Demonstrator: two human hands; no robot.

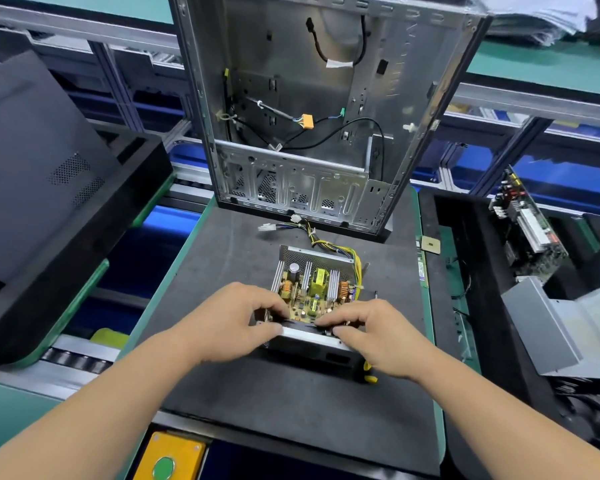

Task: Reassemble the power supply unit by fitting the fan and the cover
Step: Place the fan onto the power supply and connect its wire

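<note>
Both hands, left hand (pixel 238 318) and right hand (pixel 371 336), pinch the black fan (pixel 302 323) at the near wall of the open power supply unit (pixel 314 285) on the mat (pixel 291 393), apparently seating it; next it needs aligning, then the cover

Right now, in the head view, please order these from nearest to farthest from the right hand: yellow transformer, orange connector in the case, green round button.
From the right hand:
1. Yellow transformer, on the open board, just beyond the fingers.
2. Green round button, bottom left, on its yellow box.
3. Orange connector, high inside the upright metal case.
</note>
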